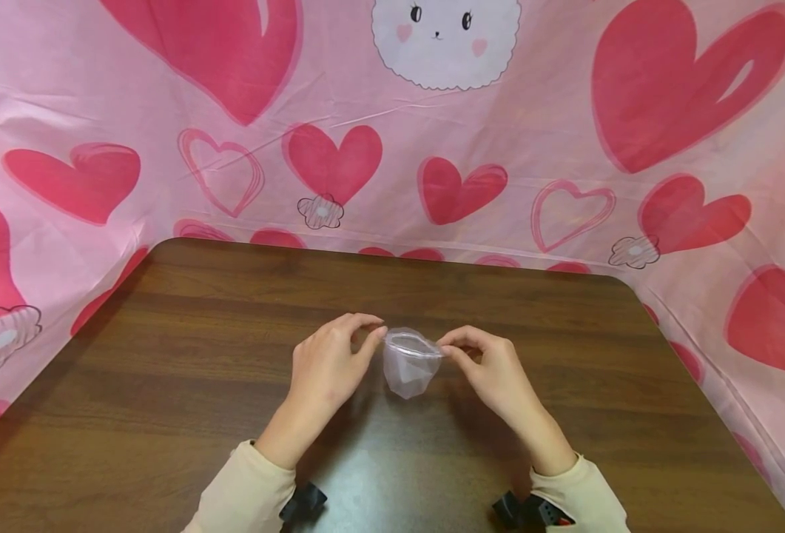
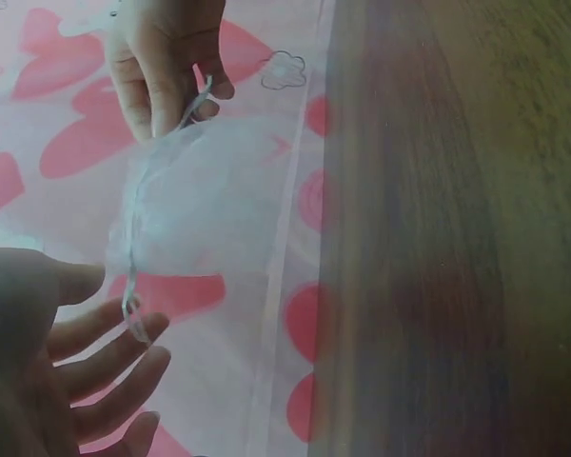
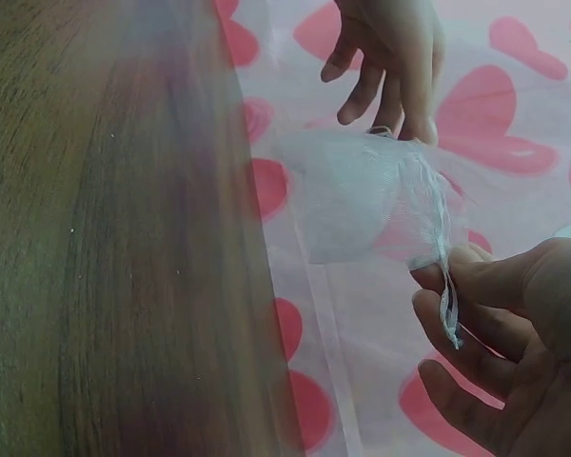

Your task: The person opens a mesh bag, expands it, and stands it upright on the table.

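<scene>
A small sheer white drawstring pouch [image 1: 410,370] hangs above the table between both hands, its mouth spread open toward the top. My left hand [image 1: 328,363] has its thumb and forefinger at the left side of the rim, the other fingers loosely bent; in the left wrist view a cord loop [image 2: 130,314] lies by its fingertips. On the opposite side, my right hand [image 1: 499,374] pinches the rim between thumb and forefinger. The cord end [image 3: 451,328] dangles over its fingers in the right wrist view. Nothing shows inside the see-through mesh.
The hands are over a dark brown wooden table [image 1: 199,333] with rounded far corners. A pink cloth [image 1: 392,111] with red hearts hangs behind it and along both sides. Beige sleeves [image 1: 246,488] and black wrist devices [image 1: 304,503] are at the front edge of view.
</scene>
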The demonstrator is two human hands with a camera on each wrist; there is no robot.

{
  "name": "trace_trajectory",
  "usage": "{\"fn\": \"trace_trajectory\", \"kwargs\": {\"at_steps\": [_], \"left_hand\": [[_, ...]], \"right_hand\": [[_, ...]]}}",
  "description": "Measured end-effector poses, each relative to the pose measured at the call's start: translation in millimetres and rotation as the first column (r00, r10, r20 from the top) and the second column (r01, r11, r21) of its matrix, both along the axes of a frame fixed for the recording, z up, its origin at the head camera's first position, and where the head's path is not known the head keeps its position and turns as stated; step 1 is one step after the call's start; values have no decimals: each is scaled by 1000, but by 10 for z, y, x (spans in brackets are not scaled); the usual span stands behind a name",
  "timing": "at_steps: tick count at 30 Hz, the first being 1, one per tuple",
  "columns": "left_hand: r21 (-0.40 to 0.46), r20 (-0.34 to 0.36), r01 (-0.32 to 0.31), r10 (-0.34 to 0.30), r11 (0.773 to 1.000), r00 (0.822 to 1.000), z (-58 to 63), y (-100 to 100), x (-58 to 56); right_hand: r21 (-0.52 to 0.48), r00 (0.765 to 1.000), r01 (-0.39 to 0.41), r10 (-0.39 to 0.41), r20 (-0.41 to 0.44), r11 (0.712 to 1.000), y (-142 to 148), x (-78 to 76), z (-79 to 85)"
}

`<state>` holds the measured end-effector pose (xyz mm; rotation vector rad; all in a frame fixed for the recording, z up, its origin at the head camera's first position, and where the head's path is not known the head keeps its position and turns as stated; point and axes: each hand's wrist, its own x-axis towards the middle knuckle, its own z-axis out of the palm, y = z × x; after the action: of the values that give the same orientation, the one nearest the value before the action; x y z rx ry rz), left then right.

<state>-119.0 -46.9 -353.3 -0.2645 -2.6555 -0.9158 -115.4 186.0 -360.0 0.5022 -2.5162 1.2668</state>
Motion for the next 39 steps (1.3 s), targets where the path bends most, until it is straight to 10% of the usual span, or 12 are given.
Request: {"fn": "trace_trajectory", "kwargs": {"at_steps": [39], "left_hand": [[-171,124,170,-150,971,981,-61,79,45]], "right_hand": [[370,990,-71,20,139,926,27,-3,-77]]}}
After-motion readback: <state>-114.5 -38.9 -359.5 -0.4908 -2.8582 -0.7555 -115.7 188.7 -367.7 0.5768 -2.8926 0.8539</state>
